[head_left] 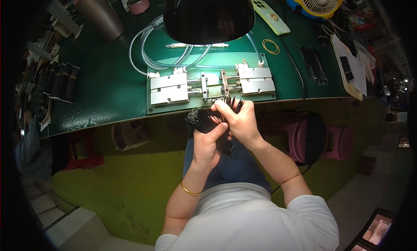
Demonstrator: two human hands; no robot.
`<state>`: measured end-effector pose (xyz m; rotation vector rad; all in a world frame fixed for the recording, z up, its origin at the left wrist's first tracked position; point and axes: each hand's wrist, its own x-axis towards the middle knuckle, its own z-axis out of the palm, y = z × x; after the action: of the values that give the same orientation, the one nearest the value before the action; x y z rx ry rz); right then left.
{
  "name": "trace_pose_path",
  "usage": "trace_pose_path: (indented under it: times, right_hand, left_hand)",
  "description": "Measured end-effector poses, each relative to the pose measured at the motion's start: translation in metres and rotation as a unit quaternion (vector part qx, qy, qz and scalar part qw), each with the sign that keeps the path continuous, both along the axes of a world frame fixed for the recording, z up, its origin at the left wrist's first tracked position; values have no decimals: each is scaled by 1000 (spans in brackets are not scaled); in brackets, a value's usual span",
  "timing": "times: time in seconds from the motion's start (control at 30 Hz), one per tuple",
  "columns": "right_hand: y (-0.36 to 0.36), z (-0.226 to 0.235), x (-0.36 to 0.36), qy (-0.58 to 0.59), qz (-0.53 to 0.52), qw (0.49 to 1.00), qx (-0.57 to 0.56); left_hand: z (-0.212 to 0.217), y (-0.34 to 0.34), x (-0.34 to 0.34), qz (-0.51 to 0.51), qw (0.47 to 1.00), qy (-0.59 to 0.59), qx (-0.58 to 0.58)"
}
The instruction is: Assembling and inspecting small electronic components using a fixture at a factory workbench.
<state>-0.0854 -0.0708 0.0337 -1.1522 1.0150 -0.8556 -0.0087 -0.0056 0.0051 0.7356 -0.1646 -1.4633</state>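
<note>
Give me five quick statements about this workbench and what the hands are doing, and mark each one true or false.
1. Both hands hold a bundle of thin black strands. True.
2. The left hand wears a gold bangle on its wrist. True.
3. The metal jig sits on a red mat. False: the mat is green.
4. A small yellow fan stands at the far right of the bench. True.
5. The right hand rests flat on the jig. False: it grips the strands.

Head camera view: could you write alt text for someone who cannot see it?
Seen from above, a seated person's left hand and right hand together grip a bundle of thin black strands at the edge of a green workbench. Just beyond sits a metal fixture with clear tubing, under a black lamp shade.
</note>
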Motion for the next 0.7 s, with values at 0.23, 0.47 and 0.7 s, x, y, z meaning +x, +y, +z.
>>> trace_pose_path:
  times: [0.23,0.47,0.7]
  right_hand:
    - [0,-4,-2,-13,-1,1000,14]
    - [5,-1,-2,-32,35,999,-25]
    - [4,1,-1,9,12,1000,4]
  left_hand:
    - [2,0,1,-13,1000,18,8]
    - [3,4,2,-21,1000,14,11]
    - [-1,4,1,-13,1000,6,11]
